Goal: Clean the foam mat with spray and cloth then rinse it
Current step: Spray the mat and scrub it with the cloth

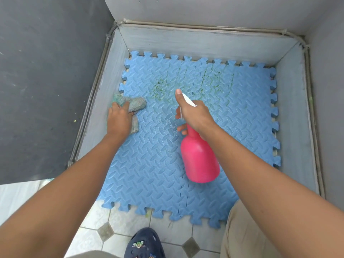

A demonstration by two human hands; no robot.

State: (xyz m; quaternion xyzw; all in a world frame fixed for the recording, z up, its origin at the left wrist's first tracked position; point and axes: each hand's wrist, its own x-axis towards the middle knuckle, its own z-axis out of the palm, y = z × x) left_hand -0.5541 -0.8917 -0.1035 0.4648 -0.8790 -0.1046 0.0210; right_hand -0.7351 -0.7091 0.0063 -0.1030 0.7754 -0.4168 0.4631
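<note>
A blue foam mat (152, 164) of interlocking tiles lies flat on the floor in a walled corner. Green stains (188, 84) speckle its far middle. My left hand (119, 119) presses a crumpled grey-green cloth (136, 104) onto the mat's left edge. My right hand (195, 114) grips the white trigger head of a pink spray bottle (200, 159), held above the mat's middle with the nozzle toward the stains and the thumb on top.
Low grey walls (204, 43) enclose the mat on the left, far and right sides. White tiled floor (130, 224) with grey diamonds lies in front. My dark blue clog (144, 243) and a beige trouser knee (247, 235) sit at the near edge.
</note>
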